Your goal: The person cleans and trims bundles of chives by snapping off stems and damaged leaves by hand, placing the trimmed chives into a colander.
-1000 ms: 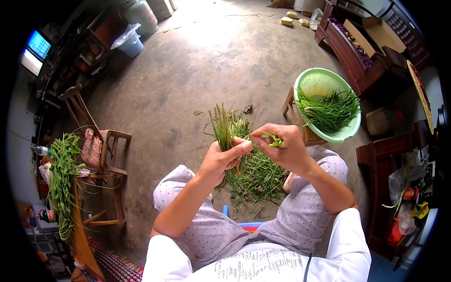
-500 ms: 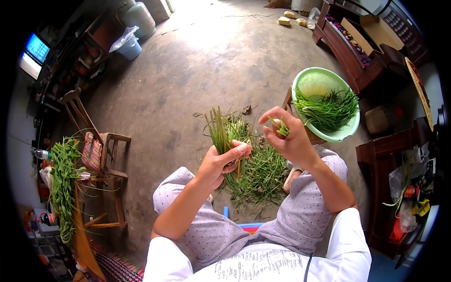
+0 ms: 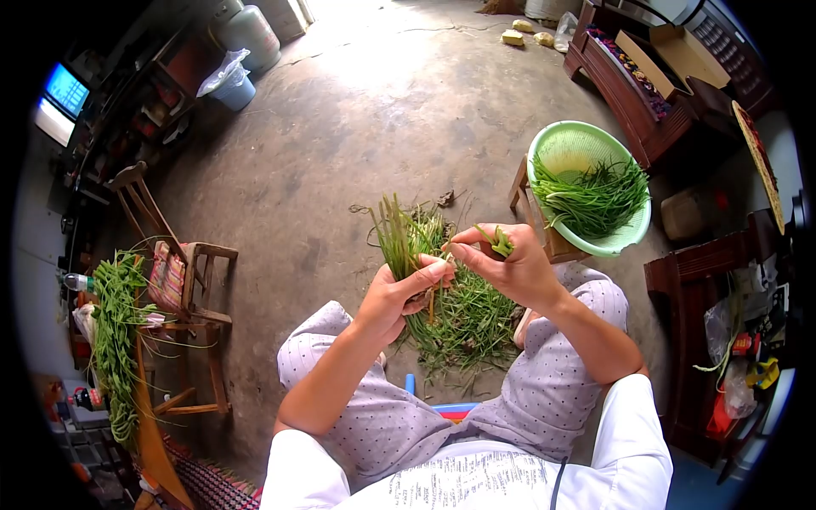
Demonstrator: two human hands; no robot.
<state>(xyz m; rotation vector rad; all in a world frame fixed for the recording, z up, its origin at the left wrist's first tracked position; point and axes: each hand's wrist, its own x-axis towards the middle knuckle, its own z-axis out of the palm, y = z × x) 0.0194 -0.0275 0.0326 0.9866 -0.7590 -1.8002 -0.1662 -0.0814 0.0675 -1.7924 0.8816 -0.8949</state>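
Note:
My left hand (image 3: 399, 293) is wrapped round a bunch of green stalks (image 3: 392, 238), whose tips point up and away from me. Just to its right, my right hand (image 3: 514, 268) has thumb and index finger pinched close to the left fingertips; a few short green stems (image 3: 501, 245) are tucked in its curled fingers. Whatever lies in the pinch is too small to make out. Below both hands, a loose pile of green stalks and leaves (image 3: 476, 319) covers the floor between my feet. A light green basket (image 3: 568, 140) holds long green stalks (image 3: 595, 200) at the right.
The basket rests on a wooden stool (image 3: 557, 242). On the left are a wooden chair (image 3: 197, 272) and a bench (image 3: 151, 450) heaped with leafy greens (image 3: 116, 331). A blue bin (image 3: 234, 89) stands at the back left, a dark wooden seat (image 3: 629, 102) at the back right.
My right hand opened its thumb and index finger and lifted away, then came back left and pinched beside my left hand. The left hand has kept hold of the stalks.

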